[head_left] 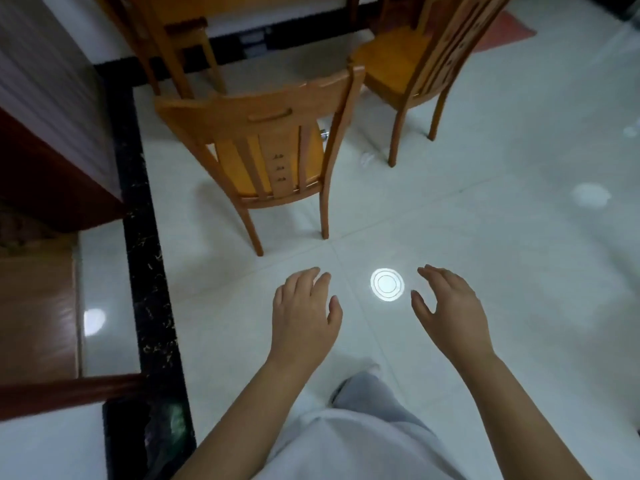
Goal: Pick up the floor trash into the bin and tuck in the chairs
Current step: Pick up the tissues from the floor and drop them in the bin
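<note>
left hand (304,317) empty | right hand (450,306) empty | chair (263,147) ahead | perhaps trash (367,157)

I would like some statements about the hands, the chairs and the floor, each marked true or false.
1. Both hands, left hand and right hand, are empty. True.
2. The nearest chair lies on its side. False: it stands upright.
3. A white scrap lies on the floor by the right chair. True.
4. The left hand grips the nearest chair. False: it hangs apart, over bare floor.
</note>
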